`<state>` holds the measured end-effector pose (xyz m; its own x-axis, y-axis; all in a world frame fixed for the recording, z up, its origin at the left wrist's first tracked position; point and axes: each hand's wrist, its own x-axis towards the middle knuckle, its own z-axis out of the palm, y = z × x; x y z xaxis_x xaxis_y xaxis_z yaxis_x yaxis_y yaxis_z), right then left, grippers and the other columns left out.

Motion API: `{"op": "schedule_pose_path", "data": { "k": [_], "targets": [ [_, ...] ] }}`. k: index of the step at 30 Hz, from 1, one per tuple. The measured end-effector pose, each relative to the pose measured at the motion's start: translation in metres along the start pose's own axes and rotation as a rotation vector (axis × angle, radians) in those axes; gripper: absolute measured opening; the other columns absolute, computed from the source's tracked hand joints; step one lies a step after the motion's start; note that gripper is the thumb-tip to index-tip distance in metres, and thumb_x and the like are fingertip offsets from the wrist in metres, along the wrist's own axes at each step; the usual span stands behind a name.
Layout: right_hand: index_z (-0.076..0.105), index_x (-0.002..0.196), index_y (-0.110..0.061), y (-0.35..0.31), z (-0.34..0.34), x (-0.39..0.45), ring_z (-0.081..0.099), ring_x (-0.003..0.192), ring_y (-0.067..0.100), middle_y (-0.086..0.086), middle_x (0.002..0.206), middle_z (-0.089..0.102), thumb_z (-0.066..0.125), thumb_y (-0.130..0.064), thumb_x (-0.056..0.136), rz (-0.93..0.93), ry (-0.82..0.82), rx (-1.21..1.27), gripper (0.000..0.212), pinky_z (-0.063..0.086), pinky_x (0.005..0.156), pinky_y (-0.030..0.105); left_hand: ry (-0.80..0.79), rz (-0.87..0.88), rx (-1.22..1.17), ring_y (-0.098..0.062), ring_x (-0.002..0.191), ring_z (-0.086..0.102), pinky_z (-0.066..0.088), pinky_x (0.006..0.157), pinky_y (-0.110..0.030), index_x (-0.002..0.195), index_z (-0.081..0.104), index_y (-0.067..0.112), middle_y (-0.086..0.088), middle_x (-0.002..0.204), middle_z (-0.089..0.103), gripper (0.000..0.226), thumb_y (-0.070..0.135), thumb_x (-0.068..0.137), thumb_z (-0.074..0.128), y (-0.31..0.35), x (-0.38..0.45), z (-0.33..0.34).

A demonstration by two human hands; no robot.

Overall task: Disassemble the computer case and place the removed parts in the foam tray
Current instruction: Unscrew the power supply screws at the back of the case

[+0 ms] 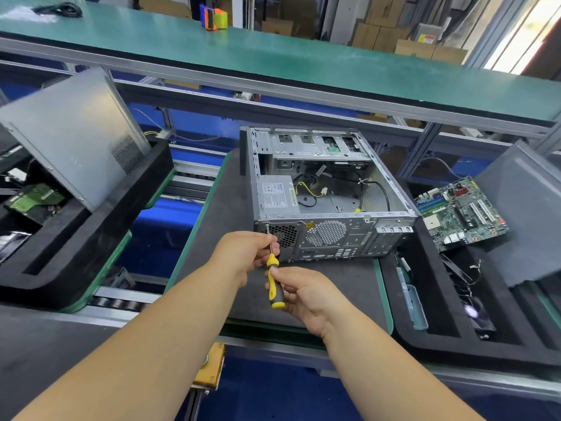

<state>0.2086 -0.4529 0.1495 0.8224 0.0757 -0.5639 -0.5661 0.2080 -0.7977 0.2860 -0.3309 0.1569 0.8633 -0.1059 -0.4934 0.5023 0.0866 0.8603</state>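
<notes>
Head view: case [328, 196] beyond hands [306, 294].

Factory assembly line: green-topped benches [273, 56], roller conveyor [188, 180], black foam trays [91, 238], stacked cardboard boxes [379, 28] behind.

Up top, a long green shelf [273, 56] runs across, carrying an orange-and-green object [214, 18] and a black cable coil [60, 9] at its far left end. Behind it, cardboard boxes [394, 34] stack up near a bright window [522, 34]. Down low, rollers [121, 302] show on the conveyor beside the left pallet. Nearest the camera, a yellow block [211, 367] sits on the frame rail, over blue flooring [273, 396].
</notes>
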Motion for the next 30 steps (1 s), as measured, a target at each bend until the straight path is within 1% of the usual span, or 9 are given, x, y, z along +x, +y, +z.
{"op": "schedule_pose_path", "data": {
  "k": [3,6,9,12,16,20,23,26,30],
  "targets": [
    [0.070,0.097,-0.012,0.000,0.005,0.002,0.062,0.063,0.011,0.002,0.077,0.073,0.069,-0.025,0.091,0.002,0.013,-0.015,0.014,0.042,0.055,0.022,0.012,-0.046,0.020,-0.011,0.062,0.063,0.052,0.060,-0.019,0.088,0.066,0.006,-0.005,0.073,0.066,0.011,0.010,0.095,0.059,0.005,0.000,0.002],
    [0.070,0.096,-0.013,0.002,0.009,0.004,0.058,0.061,0.011,-0.001,0.072,0.069,0.072,-0.026,0.088,0.004,0.036,-0.022,0.015,0.039,0.050,0.020,0.036,-0.038,0.039,-0.016,0.066,0.062,0.050,0.059,-0.022,0.087,0.066,0.005,-0.006,0.074,0.066,0.016,0.021,0.089,0.070,0.005,0.005,-0.001],
    [0.068,0.092,-0.015,0.004,0.011,0.006,0.055,0.055,0.009,-0.007,0.060,0.062,0.074,-0.026,0.086,-0.001,0.040,-0.037,0.014,0.039,0.049,0.020,0.041,-0.002,0.077,-0.016,0.061,0.058,0.049,0.056,-0.022,0.075,0.065,0.006,-0.008,0.070,0.065,0.018,0.017,0.084,0.075,0.002,0.006,-0.004],
    [0.064,0.088,-0.017,0.004,0.009,0.007,0.055,0.055,0.009,-0.007,0.058,0.060,0.076,-0.028,0.085,-0.011,0.023,-0.052,0.016,0.043,0.053,0.023,0.033,0.007,0.099,-0.013,0.056,0.054,0.048,0.055,-0.020,0.069,0.066,0.007,-0.007,0.065,0.065,0.021,0.015,0.087,0.071,0.002,0.005,-0.003],
    [0.067,0.093,-0.017,0.003,0.003,0.007,0.055,0.055,0.008,-0.008,0.059,0.058,0.071,-0.029,0.089,0.005,-0.021,-0.034,0.013,0.046,0.057,0.025,0.033,-0.011,0.114,-0.014,0.061,0.051,0.047,0.067,-0.024,0.072,0.067,0.006,-0.005,0.065,0.065,0.023,0.015,0.093,0.064,0.004,0.005,0.001],
    [0.074,0.096,-0.014,0.002,-0.001,0.004,0.057,0.062,0.011,0.001,0.076,0.065,0.055,-0.028,0.098,0.010,-0.085,0.013,0.023,0.039,0.056,0.023,0.042,0.011,0.079,-0.015,0.063,0.054,0.047,0.062,-0.021,0.077,0.068,0.006,-0.005,0.065,0.066,0.019,0.012,0.094,0.063,0.004,0.003,0.001],
    [0.073,0.103,-0.011,0.003,-0.001,0.003,0.054,0.068,0.011,0.004,0.086,0.073,0.051,-0.024,0.100,-0.005,-0.113,-0.018,0.026,0.038,0.059,0.022,0.042,0.014,0.065,-0.016,0.067,0.056,0.047,0.062,-0.022,0.079,0.068,0.006,-0.004,0.065,0.067,0.017,0.011,0.094,0.062,0.003,0.003,0.000],
    [0.071,0.101,-0.010,0.003,0.000,0.004,0.052,0.067,0.010,0.002,0.080,0.073,0.056,-0.021,0.098,-0.014,-0.086,-0.029,0.020,0.036,0.060,0.022,0.030,0.013,0.037,-0.015,0.066,0.061,0.050,0.060,-0.020,0.081,0.068,0.006,-0.004,0.065,0.068,0.016,0.009,0.094,0.060,0.003,0.002,0.001],
    [0.068,0.094,-0.012,0.002,0.001,0.005,0.057,0.071,0.013,-0.001,0.069,0.070,0.065,-0.022,0.093,-0.002,-0.032,-0.039,0.011,0.037,0.059,0.023,0.006,-0.001,0.020,-0.009,0.064,0.068,0.053,0.061,-0.018,0.087,0.068,0.005,-0.007,0.076,0.070,0.016,0.008,0.096,0.056,0.003,0.000,0.001]
  ]
}}
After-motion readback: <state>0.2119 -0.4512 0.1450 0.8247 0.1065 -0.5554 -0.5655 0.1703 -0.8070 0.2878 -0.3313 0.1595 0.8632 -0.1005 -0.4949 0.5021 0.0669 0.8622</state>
